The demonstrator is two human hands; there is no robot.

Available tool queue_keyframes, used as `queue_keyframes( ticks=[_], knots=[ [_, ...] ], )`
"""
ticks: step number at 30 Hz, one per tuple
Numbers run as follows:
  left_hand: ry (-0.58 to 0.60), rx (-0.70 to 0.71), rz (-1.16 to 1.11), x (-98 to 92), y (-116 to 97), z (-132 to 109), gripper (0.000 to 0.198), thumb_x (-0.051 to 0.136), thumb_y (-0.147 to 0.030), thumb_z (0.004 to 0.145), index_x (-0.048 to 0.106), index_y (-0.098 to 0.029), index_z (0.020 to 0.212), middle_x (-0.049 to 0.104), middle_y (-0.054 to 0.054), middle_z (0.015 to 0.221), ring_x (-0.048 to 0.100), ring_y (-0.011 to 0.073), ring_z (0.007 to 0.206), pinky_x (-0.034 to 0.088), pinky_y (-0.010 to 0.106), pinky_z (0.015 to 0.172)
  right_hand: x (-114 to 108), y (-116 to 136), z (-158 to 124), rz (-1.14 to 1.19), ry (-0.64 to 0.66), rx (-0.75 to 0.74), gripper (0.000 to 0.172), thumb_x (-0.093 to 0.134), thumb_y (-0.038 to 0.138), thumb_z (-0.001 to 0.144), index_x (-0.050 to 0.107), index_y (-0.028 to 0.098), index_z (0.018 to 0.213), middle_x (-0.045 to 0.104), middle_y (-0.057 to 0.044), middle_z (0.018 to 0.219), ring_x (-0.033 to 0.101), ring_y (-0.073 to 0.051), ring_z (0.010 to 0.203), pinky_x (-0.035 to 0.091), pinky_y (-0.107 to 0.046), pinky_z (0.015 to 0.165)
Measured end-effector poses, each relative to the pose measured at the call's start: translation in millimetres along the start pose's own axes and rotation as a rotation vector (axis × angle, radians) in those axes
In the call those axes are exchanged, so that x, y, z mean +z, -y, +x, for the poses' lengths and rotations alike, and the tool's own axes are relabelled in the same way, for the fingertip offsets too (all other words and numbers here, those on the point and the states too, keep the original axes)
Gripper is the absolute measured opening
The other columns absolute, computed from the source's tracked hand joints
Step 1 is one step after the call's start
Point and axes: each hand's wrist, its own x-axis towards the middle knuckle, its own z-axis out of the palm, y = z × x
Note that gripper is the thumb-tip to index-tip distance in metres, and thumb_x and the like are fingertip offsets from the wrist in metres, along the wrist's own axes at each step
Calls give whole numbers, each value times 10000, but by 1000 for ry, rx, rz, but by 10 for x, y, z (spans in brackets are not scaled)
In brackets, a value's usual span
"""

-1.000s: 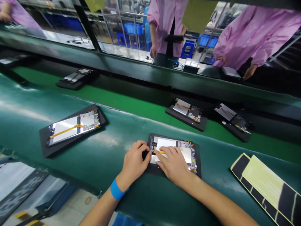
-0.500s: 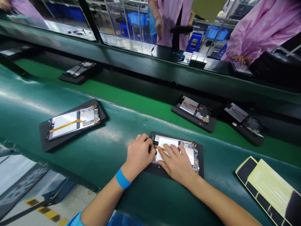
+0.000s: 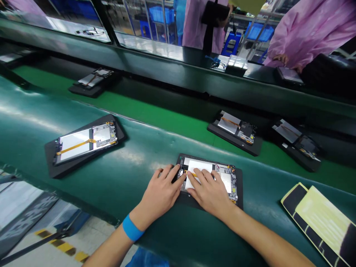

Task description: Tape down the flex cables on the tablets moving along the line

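An opened tablet [image 3: 226, 180] with its circuit board and white battery exposed lies on a black foam pad [image 3: 239, 189] before me. My left hand [image 3: 160, 193], a blue band on its wrist, reaches over the tablet's left end with fingers stretched out. Its index fingertip touches near the end of an orange ribbon cable [image 3: 191, 174]. Spread across the battery and part of that cable are the fingers of my right hand [image 3: 210, 189]. Neither hand grips anything. My fingers hide part of the cable and its left end.
Another opened tablet [image 3: 76, 146] rests on a pad to the left. Beyond the ledge, a green belt [image 3: 155, 122] carries several more, including one tablet [image 3: 232, 124]. Yellow-and-black sheets [image 3: 322, 218] lie at the right. Across the line, people in pink coats stand, one handling a device [image 3: 290, 75].
My left hand has uncurled and stretched its fingers over the tablet's left end. The right hand stays on the battery. Tablets on the belt at the right have shifted slightly rightward.
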Motion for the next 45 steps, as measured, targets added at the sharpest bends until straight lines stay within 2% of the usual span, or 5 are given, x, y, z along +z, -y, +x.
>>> queue_keyframes(
  ticks=[10, 18, 28, 35, 45],
  knots=[
    [1, -11, 25, 9, -24, -37, 370, 496, -236, 989, 651, -219, 1324, 629, 171, 1357, 578, 370, 1187, 483, 497, 883, -14, -55, -4, 22, 79, -58, 434, 521, 451, 1037, 599, 161, 1350, 678, -106, 1272, 561, -253, 1076, 374, -417, 936],
    [-18, -63, -118, 31, 27, -95, 366, 504, -257, 991, 662, -240, 1321, 618, 166, 1367, 569, 364, 1226, 483, 485, 909, -102, -177, 77, 37, 162, -73, 435, 613, 453, 993, 598, 233, 1367, 638, -103, 1342, 557, -270, 1127, 368, -430, 947],
    [-11, -54, -159, 30, 53, -116, 375, 508, -249, 997, 644, -229, 1346, 596, 175, 1390, 561, 369, 1234, 493, 497, 898, -135, -309, 78, 11, 189, -216, 392, 521, 372, 1044, 558, 221, 1404, 623, -74, 1384, 525, -264, 1146, 376, -445, 958],
    [22, -47, -162, 33, 69, -118, 371, 487, -261, 1009, 637, -229, 1347, 584, 174, 1397, 547, 361, 1251, 492, 506, 914, -132, -453, 130, -9, 206, -259, 376, 489, 373, 1063, 541, 297, 1428, 606, -56, 1415, 525, -261, 1172, 377, -442, 966],
    [16, -38, -178, 37, 77, -110, 362, 498, -264, 1007, 644, -228, 1337, 581, 173, 1385, 545, 362, 1244, 496, 493, 899, -105, -533, 183, 29, 208, -323, 375, 549, 395, 1038, 571, 296, 1399, 601, -59, 1411, 520, -268, 1201, 378, -425, 962]
  ],
)
